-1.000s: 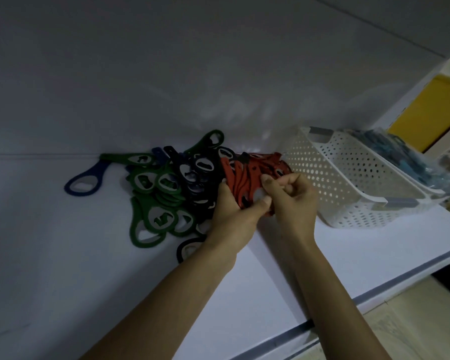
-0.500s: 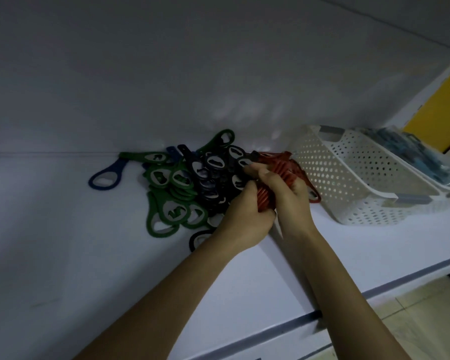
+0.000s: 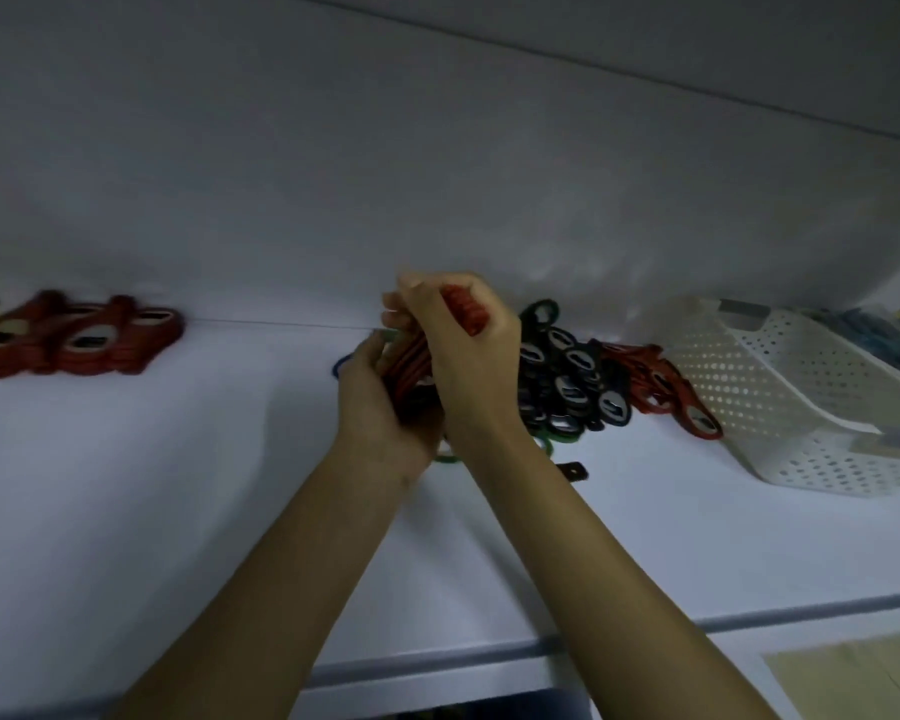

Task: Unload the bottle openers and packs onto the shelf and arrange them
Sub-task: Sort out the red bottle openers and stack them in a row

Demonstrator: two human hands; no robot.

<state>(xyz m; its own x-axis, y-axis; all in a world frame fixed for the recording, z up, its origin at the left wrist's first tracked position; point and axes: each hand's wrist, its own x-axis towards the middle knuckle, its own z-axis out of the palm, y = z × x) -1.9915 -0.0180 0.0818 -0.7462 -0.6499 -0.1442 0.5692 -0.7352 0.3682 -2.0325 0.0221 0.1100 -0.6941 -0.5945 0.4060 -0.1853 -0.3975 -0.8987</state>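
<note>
Both hands hold one stack of red bottle openers (image 3: 466,314) lifted above the white shelf (image 3: 178,485). My left hand (image 3: 380,402) cups the stack's lower end and my right hand (image 3: 463,345) grips its upper end. Behind my right hand lies a heap of black bottle openers (image 3: 567,376), with green ones (image 3: 552,444) poking out below and a few red ones (image 3: 666,387) at its right. Another group of red openers (image 3: 79,337) lies at the far left against the back wall.
A white perforated basket (image 3: 780,397) lies tipped at the right, with clear packs of blue items (image 3: 874,330) behind it. A small dark piece (image 3: 572,470) lies on the shelf near my right forearm. The shelf's front edge (image 3: 489,662) runs below my arms.
Both hands gathered the red openers out of the heap, lifted them as one stack and carried it leftwards. The view swung left, bringing the far-left red group into sight.
</note>
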